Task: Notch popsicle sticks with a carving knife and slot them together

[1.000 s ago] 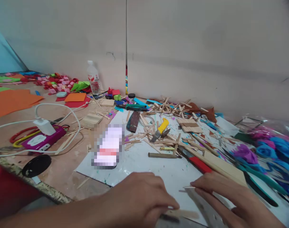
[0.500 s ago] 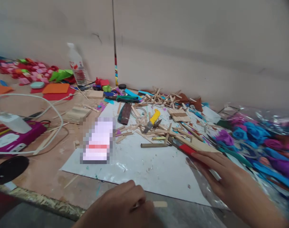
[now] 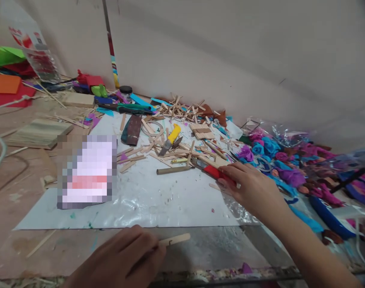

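Observation:
My left hand point(image 3: 125, 252) is at the bottom, near the table's front edge. Its fingers are closed on a wooden craft stick point(image 3: 181, 238), whose rounded end points right; the other end is hidden in the hand. My right hand point(image 3: 245, 184) reaches over the right part of a white sheet point(image 3: 158, 204). Its thumb and fingers pinch a red utility knife point(image 3: 212, 172), metal end pointing left and lying among loose sticks. Close by are a dark stick-like rod point(image 3: 173, 171) and a yellow utility knife point(image 3: 170, 138).
A pixelated bright phone-like rectangle point(image 3: 91, 172) covers the sheet's left part. Behind lie a heap of craft sticks point(image 3: 182, 108), green-handled pliers point(image 3: 134, 108) and a black-lidded jar point(image 3: 126, 93). Crepe-paper flowers point(image 3: 266, 148) crowd the right; a plastic bottle point(image 3: 35, 48) stands back left.
The view has swung right and lower, so the table's things sit further left. My right hand now pinches the red utility knife more fully. The craft stick in my left hand shows clearly.

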A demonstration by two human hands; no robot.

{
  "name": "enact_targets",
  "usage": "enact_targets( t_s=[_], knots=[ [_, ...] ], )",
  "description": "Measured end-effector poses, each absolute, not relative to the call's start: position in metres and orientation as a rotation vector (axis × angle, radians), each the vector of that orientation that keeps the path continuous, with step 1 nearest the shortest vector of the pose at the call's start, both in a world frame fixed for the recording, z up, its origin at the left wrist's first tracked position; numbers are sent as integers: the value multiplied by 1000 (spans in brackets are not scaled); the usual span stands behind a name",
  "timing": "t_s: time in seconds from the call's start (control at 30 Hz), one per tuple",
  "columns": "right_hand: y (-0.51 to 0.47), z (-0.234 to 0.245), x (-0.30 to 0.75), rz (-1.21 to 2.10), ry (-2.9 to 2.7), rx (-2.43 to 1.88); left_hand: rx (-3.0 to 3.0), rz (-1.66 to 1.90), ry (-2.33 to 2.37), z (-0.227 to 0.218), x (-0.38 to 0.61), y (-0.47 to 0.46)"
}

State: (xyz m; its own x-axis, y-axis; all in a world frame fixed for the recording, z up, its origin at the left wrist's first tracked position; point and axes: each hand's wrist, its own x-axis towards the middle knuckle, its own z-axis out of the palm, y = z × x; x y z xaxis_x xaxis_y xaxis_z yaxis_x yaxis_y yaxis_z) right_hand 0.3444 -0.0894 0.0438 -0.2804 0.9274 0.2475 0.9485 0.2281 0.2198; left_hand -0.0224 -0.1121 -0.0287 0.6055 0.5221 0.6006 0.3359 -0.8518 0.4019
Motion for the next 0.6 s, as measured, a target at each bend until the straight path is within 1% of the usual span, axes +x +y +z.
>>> enact_targets(
  t_s=[0.13,0.33,0.5,0.6],
  knots=[
    [-81,39,345,-474,-2409,-1815,2548,958,708,-24,-30,-118],
    [-88,44,321,-363,-2369,-1629,2517,930,796,-20,-29,-118],
    [-70,39,282,-279,-2576,-1386,2558,848,767,-17,-24,-116],
    [-50,34,259,-227,-2724,-1336,2576,832,771,-14,-25,-118]
  ],
)
